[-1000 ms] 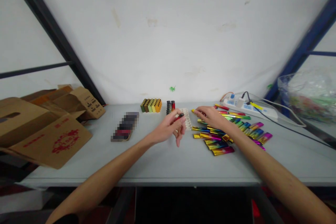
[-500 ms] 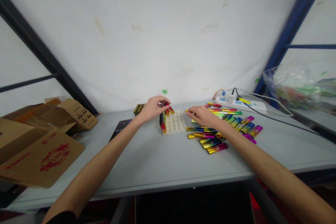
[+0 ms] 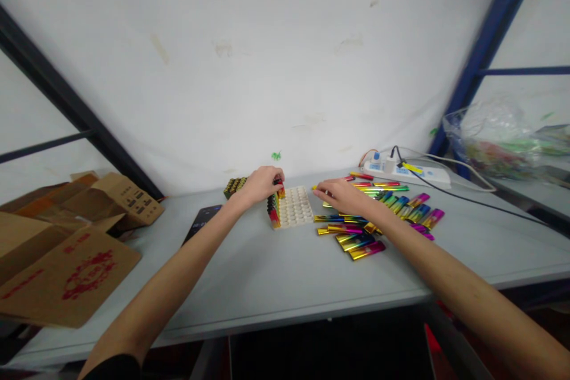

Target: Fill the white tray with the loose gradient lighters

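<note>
My left hand (image 3: 262,183) is closed at the back left of a white holed tray (image 3: 294,208), its fingers round a small red-and-yellow piece with a black top (image 3: 281,188). Similar pieces (image 3: 272,212) stand upright in a row along the tray's left side. Right of the tray, my right hand (image 3: 341,195) hovers with curled fingers over a pile of shiny, flat metallic-coloured pieces (image 3: 356,242). A bit of yellow shows at its fingertips; whether it is held I cannot tell.
A dark block of gold-ended pieces (image 3: 233,186) sits behind my left wrist. A phone (image 3: 200,221) lies left of the tray. An open cardboard box (image 3: 84,267) stands far left. At the back right are a power strip (image 3: 418,173) with cables and a clear plastic bag (image 3: 494,142).
My left hand has lowered the red-and-yellow piece to the tray's back left, where it stands more upright. My right hand has stayed nearly in place. The view has shifted slightly.
</note>
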The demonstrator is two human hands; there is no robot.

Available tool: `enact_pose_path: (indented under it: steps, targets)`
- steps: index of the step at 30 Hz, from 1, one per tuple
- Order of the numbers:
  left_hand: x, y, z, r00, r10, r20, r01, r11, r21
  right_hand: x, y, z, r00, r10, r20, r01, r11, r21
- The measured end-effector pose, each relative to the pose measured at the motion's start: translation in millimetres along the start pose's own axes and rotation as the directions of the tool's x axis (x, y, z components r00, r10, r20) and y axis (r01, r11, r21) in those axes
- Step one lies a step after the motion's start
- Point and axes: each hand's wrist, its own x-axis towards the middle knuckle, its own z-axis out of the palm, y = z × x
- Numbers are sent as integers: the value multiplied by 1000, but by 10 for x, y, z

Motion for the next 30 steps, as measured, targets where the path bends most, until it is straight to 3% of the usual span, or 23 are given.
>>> enact_pose_path:
  steps: [9,14,18,22,25,30]
  targets:
    - [78,-23,-70,995,11,98,-4,997,-73,-14,13,-89,999,43,-21,-43,999,-1]
    - [57,-39,-86,996,26,82,-21,998,-63,-30,200,-175,991,129,-22,-130,985,-114]
    - [-34,-33,-75,994,52,-99,-53,999,-12,-56,416,-167,982,180,-50,-186,968,-169]
    - [-234,16,-49,964,44,-261,-61,997,-57,-75,459,-49,987,161,-17,-162,979,-124]
    - [-426,66,17,911,0,-413,-33,997,-72,-58,388,86,984,172,49,-162,973,-165]
    - [-670,138,160,795,-22,-606,-38,996,-86,-13,313,217,941,328,76,-305,926,-225]
